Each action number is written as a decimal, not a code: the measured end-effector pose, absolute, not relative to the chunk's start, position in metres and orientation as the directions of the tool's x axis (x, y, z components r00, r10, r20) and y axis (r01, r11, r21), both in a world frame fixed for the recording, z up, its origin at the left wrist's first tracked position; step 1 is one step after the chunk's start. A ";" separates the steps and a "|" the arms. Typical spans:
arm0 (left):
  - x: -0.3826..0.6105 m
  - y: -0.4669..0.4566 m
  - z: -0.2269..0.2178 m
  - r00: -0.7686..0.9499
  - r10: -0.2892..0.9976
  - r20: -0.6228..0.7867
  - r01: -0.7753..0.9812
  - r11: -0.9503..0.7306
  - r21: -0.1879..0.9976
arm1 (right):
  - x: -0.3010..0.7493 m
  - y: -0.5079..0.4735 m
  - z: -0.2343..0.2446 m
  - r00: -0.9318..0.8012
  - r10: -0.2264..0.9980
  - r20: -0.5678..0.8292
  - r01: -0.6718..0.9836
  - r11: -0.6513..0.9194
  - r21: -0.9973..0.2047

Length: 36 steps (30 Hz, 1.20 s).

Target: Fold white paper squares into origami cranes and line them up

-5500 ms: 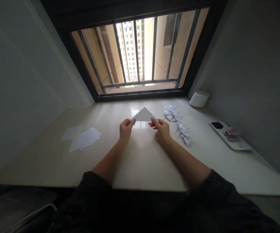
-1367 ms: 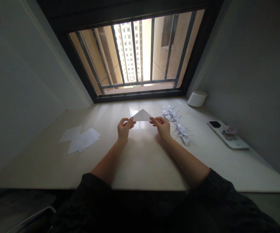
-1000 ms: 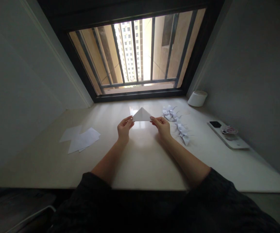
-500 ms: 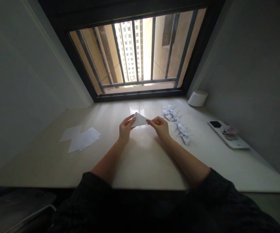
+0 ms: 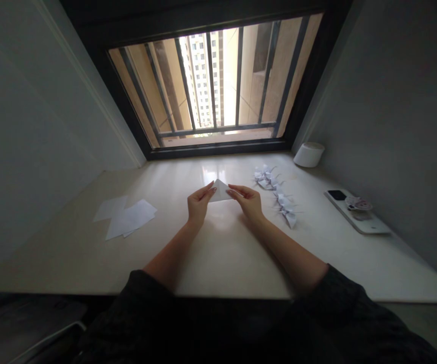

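A white piece of folded paper [image 5: 220,191], roughly a triangle with its point toward the window, is held up between my two hands in the middle of the sill. My left hand [image 5: 199,203] pinches its left side, thumb on the near face. On the opposite side, my right hand [image 5: 249,201] grips it between thumb and fingers. To the right of my right hand lies a row of several folded paper cranes [image 5: 279,194] with thin pointed ends. Loose white paper sheets [image 5: 131,218] overlap on the left, apart from my left hand.
A white phone [image 5: 358,215] with a round grip on its back lies near the right wall. Behind it, in the corner, stands a white cylindrical object [image 5: 309,154]. The pale sill [image 5: 226,268] ends at a barred, dark-framed window [image 5: 218,151].
The folded paper has turned so its peak sits centred between my hands. My right hand has shifted its hold from the right tip to nearer the middle, closer to my left.
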<state>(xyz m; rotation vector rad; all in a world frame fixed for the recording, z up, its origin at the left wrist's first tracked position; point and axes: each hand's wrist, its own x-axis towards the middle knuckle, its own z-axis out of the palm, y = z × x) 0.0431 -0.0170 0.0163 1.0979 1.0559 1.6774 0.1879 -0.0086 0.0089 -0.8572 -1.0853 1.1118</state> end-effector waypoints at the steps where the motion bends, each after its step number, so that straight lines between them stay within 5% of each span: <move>1: 0.043 -0.017 0.016 -0.255 0.939 0.231 -0.189 -0.283 0.940 | 0.188 -0.009 0.008 0.085 0.967 0.239 -0.260 0.253 -0.932; 16: 0.037 -0.016 0.019 -0.249 0.945 0.210 -0.036 -0.226 0.973 | 0.198 -0.002 0.007 0.078 0.935 0.346 0.020 0.346 -0.938; 30: 0.038 -0.013 0.014 -0.259 0.952 0.164 -0.098 -0.195 0.976 | 0.197 0.001 0.006 0.080 0.970 0.229 -0.155 0.239 -0.958; 36: 0.046 -0.017 0.013 -0.309 0.949 0.066 -0.259 -0.151 0.954 | 0.187 -0.003 0.006 -0.054 0.998 0.033 -0.249 0.019 -0.968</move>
